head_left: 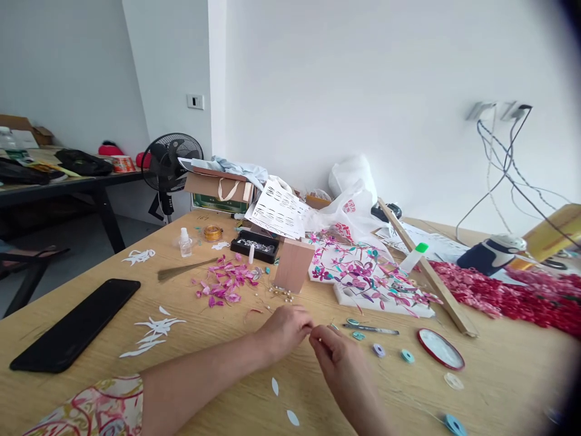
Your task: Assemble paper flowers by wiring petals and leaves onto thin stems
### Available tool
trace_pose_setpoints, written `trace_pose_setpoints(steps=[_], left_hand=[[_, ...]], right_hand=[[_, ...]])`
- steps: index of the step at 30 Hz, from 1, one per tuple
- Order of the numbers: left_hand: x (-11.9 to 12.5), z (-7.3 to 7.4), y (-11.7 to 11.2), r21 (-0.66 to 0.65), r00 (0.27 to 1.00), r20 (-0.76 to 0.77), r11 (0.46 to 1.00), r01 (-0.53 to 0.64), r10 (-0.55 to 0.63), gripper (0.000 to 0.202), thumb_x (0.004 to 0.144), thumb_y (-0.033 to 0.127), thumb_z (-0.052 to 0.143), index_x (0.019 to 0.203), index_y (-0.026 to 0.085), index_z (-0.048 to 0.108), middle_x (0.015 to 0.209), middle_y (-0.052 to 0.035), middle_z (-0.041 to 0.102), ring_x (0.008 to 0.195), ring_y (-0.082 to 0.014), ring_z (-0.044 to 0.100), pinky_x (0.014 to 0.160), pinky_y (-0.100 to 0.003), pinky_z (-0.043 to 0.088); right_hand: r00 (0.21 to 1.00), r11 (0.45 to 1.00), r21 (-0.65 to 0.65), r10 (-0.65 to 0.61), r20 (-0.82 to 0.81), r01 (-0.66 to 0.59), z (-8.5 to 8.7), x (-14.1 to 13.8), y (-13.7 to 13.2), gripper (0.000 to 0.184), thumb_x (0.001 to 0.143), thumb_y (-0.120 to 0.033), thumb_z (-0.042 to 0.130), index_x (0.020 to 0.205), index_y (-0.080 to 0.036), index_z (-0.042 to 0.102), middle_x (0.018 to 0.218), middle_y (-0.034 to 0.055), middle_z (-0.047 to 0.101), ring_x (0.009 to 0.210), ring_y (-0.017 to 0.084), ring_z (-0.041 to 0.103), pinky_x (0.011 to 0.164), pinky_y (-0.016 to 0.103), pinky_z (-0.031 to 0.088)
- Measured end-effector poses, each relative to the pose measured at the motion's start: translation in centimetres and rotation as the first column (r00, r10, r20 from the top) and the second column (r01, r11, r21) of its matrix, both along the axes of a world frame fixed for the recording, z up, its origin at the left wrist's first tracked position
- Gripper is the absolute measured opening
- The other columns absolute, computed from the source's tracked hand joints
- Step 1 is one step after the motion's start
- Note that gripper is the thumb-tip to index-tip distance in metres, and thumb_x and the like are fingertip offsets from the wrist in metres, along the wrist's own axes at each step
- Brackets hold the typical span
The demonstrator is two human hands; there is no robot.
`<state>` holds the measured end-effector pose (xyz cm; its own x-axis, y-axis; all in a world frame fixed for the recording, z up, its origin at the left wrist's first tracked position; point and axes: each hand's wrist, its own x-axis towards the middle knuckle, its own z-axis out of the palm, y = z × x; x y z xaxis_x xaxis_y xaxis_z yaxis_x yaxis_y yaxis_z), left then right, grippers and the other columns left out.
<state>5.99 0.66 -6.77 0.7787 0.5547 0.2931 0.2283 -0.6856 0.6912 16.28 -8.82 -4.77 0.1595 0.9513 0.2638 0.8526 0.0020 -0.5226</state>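
One flat black rectangular slab (75,324) lies at the left of the pale wood-grained table (236,402). Just right of it are slim, curved white slivers (157,327), with a small clear plastic bottle (186,245) farther back. Next comes a loose scatter of bright magenta petals (224,281). Two white, pointed-oval leaf-shaped pieces (275,386) rest on the tabletop between the forearms, nearest the hands. Above them, the left hand (285,330) curls its fingers inward, almost meeting the right hand (334,351), whose thumb and forefinger are drawn together; whether either grasps anything is too small to tell. An upright reddish-brown wooden block (294,266) stands behind the hands. Rightward are a slender grey pen-like tool (374,329), a lilac round spool (378,350), a turquoise round spool (407,356) and a red-rimmed round disc (440,348).
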Motion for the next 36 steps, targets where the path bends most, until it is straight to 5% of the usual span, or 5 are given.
trace_pose_setpoints(steps=[11, 20, 26, 32, 36], left_hand=[[0.2, 1.3, -0.7, -0.784, 0.907, 0.365, 0.595, 0.178, 0.209, 0.022, 0.063, 0.032, 0.061, 0.067, 0.012, 0.054, 0.053, 0.003, 0.051, 0.047, -0.0059, 0.044, 0.045, -0.018, 0.033], [-0.1, 0.1, 0.0, -0.05, 0.991, 0.124, 0.998, -0.036, 0.042, 0.015, 0.075, 0.013, 0.046, 0.066, 0.014, 0.059, 0.066, -0.0014, 0.055, 0.067, -0.0122, 0.05, 0.062, -0.023, 0.038], [-0.3, 0.8, -1.0, -0.063, 0.958, 0.108, 0.96, 0.274, -0.266, 0.014, 0.075, 0.016, 0.051, 0.071, 0.016, 0.064, 0.072, -0.0023, 0.062, 0.072, -0.0127, 0.054, 0.072, -0.023, 0.038], [-0.1, 1.7, -1.3, -0.749, 0.909, 0.384, 0.63, 0.205, 0.16, 0.017, 0.065, 0.029, 0.062, 0.068, 0.013, 0.059, 0.061, 0.0002, 0.058, 0.062, -0.0108, 0.054, 0.067, -0.025, 0.042], [0.1, 1.3, -0.5, -0.768, 0.868, 0.386, 0.63, 0.115, 0.312, 0.019, 0.066, 0.031, 0.059, 0.068, 0.013, 0.055, 0.052, 0.0037, 0.05, 0.049, -0.0071, 0.047, 0.055, -0.021, 0.041]], right_hand=[[0.957, 0.998, 0.054, -0.002, -0.289, 0.018, -2.0, 2.0, 1.1, 0.027, 0.079, -0.038, 0.041, 0.062, -0.018, 0.049, 0.052, -0.0035, 0.046, 0.051, 0.011, 0.044, 0.047, 0.02, 0.034], [0.986, 0.982, 0.154, 0.088, 0.14, -0.109, -0.5, -0.3, -0.7, 0.029, 0.084, -0.025, 0.035, 0.061, -0.02, 0.051, 0.052, -0.0022, 0.051, 0.048, 0.011, 0.047, 0.047, 0.019, 0.031], [0.996, 0.985, 0.152, -0.075, -0.045, 0.081, -0.2, 2.8, -0.7, 0.027, 0.082, -0.034, 0.038, 0.065, -0.019, 0.052, 0.051, -0.003, 0.049, 0.049, 0.011, 0.046, 0.047, 0.018, 0.034], [0.991, 0.992, 0.084, -0.085, -0.099, 0.094, -1.7, 2.8, 0.3, 0.029, 0.081, -0.035, 0.038, 0.062, -0.018, 0.053, 0.049, -0.0038, 0.046, 0.048, 0.011, 0.044, 0.045, 0.018, 0.032], [0.999, 0.997, 0.071, -0.009, 0.035, 0.007, -1.8, 1.1, 0.1, 0.029, 0.083, -0.029, 0.035, 0.064, -0.018, 0.054, 0.049, -0.0031, 0.048, 0.047, 0.01, 0.045, 0.046, 0.019, 0.031]])
